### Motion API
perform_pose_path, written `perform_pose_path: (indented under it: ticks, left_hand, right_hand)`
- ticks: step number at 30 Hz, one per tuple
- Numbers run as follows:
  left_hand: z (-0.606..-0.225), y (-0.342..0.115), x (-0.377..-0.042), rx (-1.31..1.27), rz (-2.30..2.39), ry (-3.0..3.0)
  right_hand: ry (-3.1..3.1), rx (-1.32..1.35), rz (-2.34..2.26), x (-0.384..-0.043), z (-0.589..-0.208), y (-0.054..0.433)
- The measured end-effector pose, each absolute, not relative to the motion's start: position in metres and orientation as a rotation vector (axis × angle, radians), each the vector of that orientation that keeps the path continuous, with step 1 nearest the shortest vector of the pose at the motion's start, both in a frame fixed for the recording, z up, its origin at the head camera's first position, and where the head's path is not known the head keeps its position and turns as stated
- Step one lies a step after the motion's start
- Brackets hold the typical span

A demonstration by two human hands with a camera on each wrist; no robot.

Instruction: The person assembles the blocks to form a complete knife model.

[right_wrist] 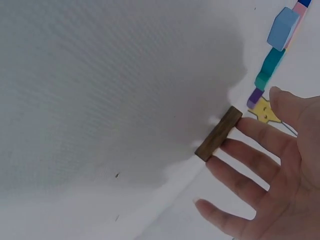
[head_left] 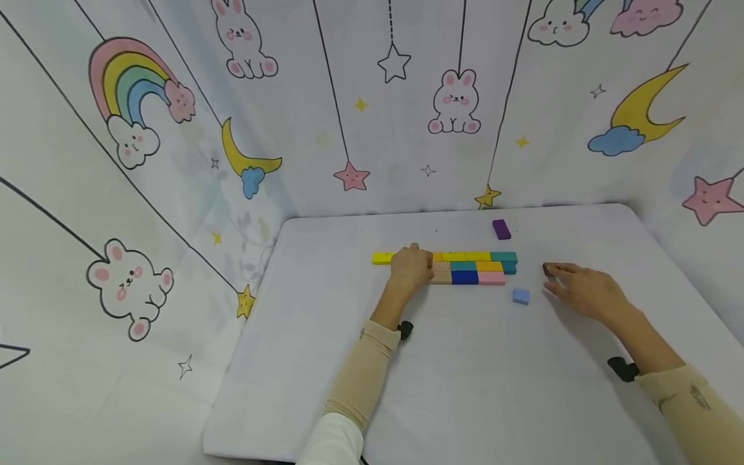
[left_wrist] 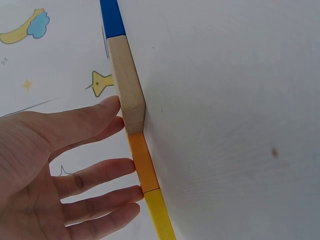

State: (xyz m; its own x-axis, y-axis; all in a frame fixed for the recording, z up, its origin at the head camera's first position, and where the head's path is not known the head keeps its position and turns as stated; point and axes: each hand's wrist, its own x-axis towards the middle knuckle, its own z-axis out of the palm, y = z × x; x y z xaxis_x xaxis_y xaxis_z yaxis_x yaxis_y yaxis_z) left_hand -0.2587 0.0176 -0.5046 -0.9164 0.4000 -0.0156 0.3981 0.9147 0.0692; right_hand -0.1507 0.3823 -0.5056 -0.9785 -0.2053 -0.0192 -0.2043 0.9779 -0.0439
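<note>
Rows of coloured blocks lie side by side on the white table. My left hand (head_left: 411, 268) is at their left end and covers part of them. In the left wrist view its thumb and fingertips touch the blocks' side, by a plain wood block (left_wrist: 127, 82) and an orange block (left_wrist: 143, 162). The fingers are fairly straight and not wrapped round anything. To the right of the rows, my right hand (head_left: 587, 290) touches a dark brown block (right_wrist: 219, 134) with several extended fingertips. Its thumb stands apart from the block.
A light blue block (head_left: 520, 296) lies between the rows and my right hand. Behind the rows is a purple block (head_left: 501, 229). The back row has yellow blocks (head_left: 465, 256) and a teal block (head_left: 503, 256). Patterned cloth (head_left: 395, 142) hangs behind the white table (head_left: 325, 361).
</note>
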Motion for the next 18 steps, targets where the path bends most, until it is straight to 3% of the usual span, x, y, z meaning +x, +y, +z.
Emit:
perform_pose_path:
  ticks: [18]
  left_hand:
    - [-0.506, 0.018, -0.258, 0.642, 0.092, 3.053]
  right_hand:
    - [3.172, -0.39, -0.089, -0.131, -0.509, 0.376]
